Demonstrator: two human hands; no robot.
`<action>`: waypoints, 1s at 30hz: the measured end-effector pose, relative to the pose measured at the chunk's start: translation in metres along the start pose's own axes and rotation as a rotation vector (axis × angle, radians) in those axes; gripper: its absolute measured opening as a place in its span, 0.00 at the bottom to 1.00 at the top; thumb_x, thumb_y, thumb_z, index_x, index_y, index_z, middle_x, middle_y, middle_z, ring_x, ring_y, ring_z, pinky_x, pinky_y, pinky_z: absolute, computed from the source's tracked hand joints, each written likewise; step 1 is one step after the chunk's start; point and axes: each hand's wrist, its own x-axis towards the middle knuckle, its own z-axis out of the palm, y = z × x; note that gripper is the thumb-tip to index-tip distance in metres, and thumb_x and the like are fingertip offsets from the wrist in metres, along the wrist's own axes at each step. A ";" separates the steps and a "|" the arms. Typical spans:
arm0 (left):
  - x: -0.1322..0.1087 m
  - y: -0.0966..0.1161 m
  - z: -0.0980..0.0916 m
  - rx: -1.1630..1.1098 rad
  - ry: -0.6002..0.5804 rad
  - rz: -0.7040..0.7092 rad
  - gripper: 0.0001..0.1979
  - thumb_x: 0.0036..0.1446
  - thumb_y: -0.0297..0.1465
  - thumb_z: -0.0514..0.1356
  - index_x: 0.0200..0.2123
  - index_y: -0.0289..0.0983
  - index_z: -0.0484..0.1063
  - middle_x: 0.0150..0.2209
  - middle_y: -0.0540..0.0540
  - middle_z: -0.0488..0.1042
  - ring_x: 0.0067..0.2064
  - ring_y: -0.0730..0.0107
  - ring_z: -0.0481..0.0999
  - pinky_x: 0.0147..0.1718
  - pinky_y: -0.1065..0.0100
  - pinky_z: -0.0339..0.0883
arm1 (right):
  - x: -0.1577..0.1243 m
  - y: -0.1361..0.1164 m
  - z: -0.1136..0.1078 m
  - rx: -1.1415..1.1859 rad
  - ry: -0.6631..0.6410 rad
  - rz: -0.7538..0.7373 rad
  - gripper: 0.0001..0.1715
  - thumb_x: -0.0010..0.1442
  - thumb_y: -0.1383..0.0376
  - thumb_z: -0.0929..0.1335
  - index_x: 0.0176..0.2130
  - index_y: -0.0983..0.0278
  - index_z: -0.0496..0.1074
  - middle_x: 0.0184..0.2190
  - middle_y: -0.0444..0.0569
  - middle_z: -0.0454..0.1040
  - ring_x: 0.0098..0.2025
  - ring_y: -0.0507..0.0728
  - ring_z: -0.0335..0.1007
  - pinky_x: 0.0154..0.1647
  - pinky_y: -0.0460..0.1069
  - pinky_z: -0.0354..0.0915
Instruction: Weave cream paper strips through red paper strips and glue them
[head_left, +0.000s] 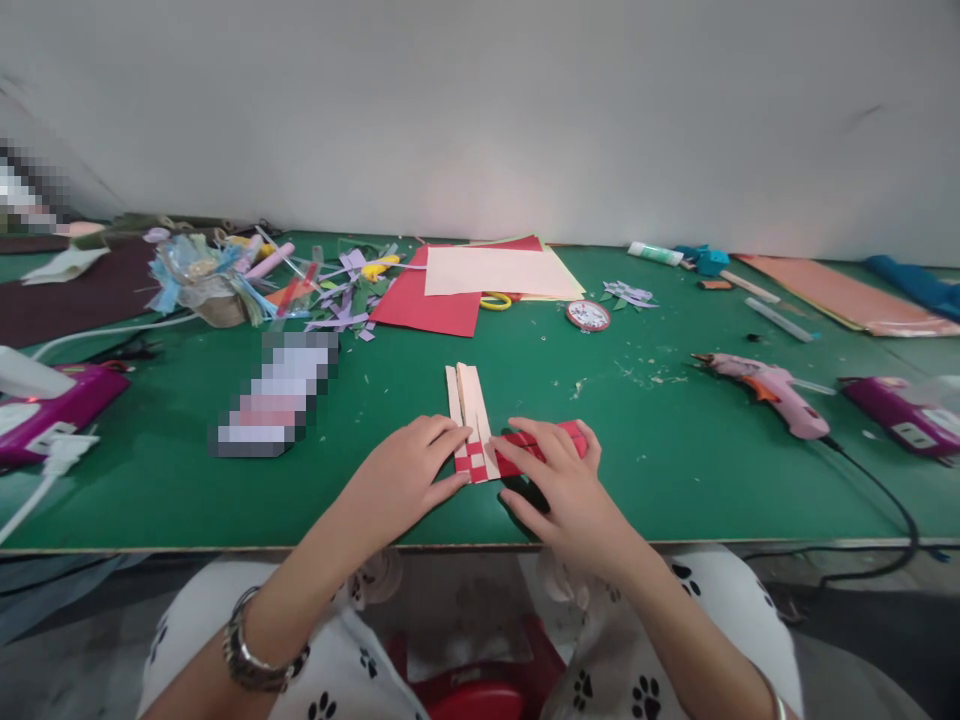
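Observation:
A small checkered weave of red and pale pink paper strips (472, 461) lies flat near the table's front edge. Its loose pale strips (468, 392) point away from me, while red paper strips (517, 452) run out to the right. My left hand (412, 465) holds the weave's left edge between thumb and fingers. Over the red strips curves my right hand (566, 485), its index finger at the rightmost pale strip and its outer fingers around the red strips' far end. Part of the red strips is hidden under that hand.
Red and pale sheets (450, 310) lie behind, over yellow-handled scissors (496, 300). A pink glue gun (780, 390) rests at right beside a purple power strip (904, 415). At left are a pixelated phone-shaped object (281, 395), purple paper scraps (349, 300) and another power strip (64, 410).

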 end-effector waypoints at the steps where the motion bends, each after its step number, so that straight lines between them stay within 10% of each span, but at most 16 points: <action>1: 0.000 0.001 0.000 -0.006 -0.005 -0.005 0.15 0.57 0.33 0.54 0.46 0.34 0.64 0.43 0.41 0.70 0.44 0.62 0.70 0.41 0.62 0.66 | 0.000 0.000 0.000 -0.008 -0.012 -0.001 0.19 0.58 0.60 0.58 0.48 0.57 0.65 0.53 0.53 0.63 0.54 0.60 0.57 0.52 0.64 0.45; 30: 0.000 0.001 -0.004 -0.093 -0.057 -0.019 0.15 0.57 0.32 0.53 0.49 0.38 0.60 0.48 0.43 0.65 0.45 0.63 0.69 0.41 0.64 0.64 | 0.001 -0.002 -0.001 0.068 -0.045 0.022 0.18 0.59 0.62 0.57 0.47 0.57 0.66 0.50 0.52 0.66 0.52 0.60 0.59 0.53 0.69 0.35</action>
